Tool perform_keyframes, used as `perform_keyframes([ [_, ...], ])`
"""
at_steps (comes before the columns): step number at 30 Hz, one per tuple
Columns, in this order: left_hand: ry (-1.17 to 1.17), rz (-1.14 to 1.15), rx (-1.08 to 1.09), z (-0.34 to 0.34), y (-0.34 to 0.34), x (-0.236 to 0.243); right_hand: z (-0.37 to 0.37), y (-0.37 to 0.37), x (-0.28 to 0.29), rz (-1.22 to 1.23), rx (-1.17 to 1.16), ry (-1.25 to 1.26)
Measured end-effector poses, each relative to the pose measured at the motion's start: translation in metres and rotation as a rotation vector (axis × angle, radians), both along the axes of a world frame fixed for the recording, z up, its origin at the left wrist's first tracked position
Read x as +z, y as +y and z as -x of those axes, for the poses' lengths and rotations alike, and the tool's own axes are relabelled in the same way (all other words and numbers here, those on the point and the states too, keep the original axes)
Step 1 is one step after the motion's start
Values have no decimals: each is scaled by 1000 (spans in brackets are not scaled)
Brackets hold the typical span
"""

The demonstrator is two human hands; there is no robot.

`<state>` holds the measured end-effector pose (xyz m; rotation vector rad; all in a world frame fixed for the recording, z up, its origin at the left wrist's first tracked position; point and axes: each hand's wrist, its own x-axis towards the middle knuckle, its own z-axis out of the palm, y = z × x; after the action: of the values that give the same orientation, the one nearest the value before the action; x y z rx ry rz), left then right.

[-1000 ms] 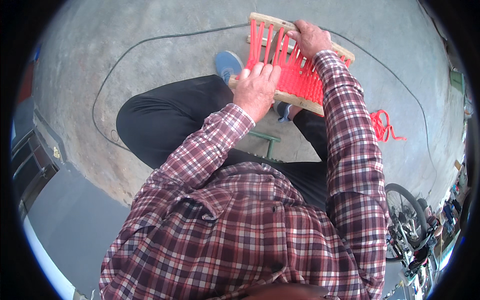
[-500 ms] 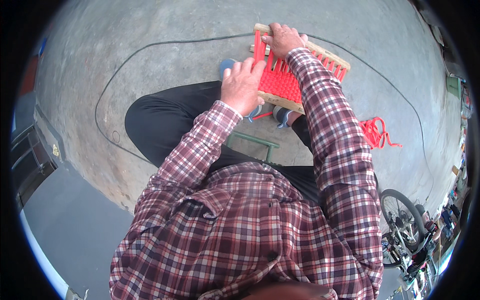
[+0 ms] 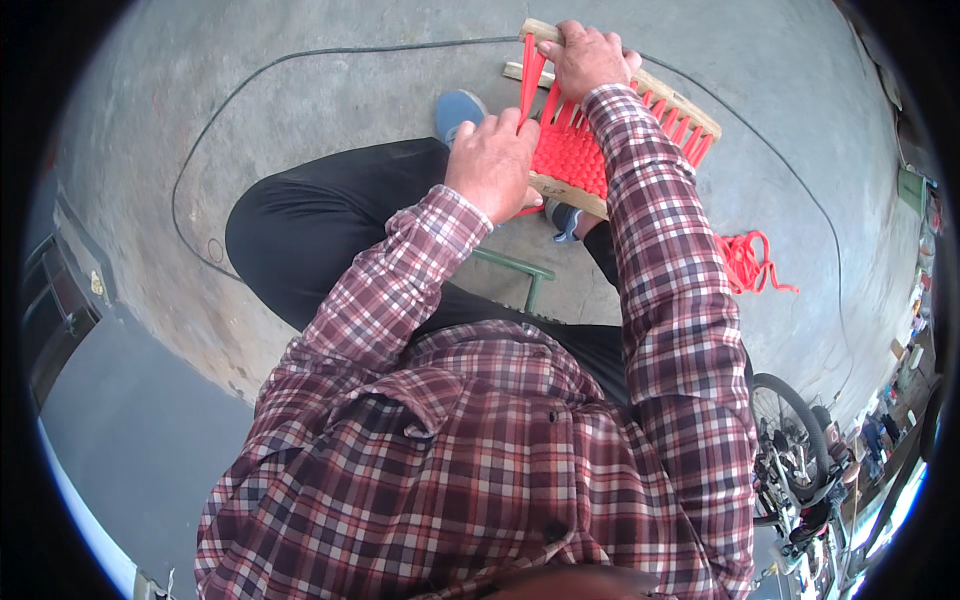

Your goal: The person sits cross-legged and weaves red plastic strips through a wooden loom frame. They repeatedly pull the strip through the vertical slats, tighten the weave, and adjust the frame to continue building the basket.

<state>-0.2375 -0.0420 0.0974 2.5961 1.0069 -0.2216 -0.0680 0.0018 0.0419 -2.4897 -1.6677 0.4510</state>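
A wooden frame (image 3: pixel 690 107) strung with red cord stands tilted in front of my shins. Dense red weaving (image 3: pixel 568 155) fills its near part, while separate strands run up to the far bar. With curled fingers, my left hand (image 3: pixel 492 165) grips the red cord strands (image 3: pixel 530 80) at the frame's left side, and they stretch taut up to the far bar. My right hand (image 3: pixel 590 62) is closed over that far bar near its left end, thumb on the near side. Its palm side and part of the weaving are hidden by the hand and sleeve.
A loose heap of red cord (image 3: pixel 745 262) lies on the concrete floor to the right. Beneath me shows a green metal stool bar (image 3: pixel 515 265). A dark cable (image 3: pixel 300 57) curves around my legs. At the lower right stands a bicycle (image 3: pixel 795 440).
The left-hand strands are now gathered and pulled tighter by my left hand. Both hands and the frame appear slightly farther right, and the frame's far bar sits higher in view.
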Motion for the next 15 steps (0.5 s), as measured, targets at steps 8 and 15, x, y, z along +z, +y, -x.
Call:
perform_keyframes([
  [8, -72, -8, 51, 1, -5, -5, -12, 2, -5, -30, 22, 52],
  [15, -328, -90, -183, -32, -11, 2, -94, -56, 0, 70, -55, 69],
])
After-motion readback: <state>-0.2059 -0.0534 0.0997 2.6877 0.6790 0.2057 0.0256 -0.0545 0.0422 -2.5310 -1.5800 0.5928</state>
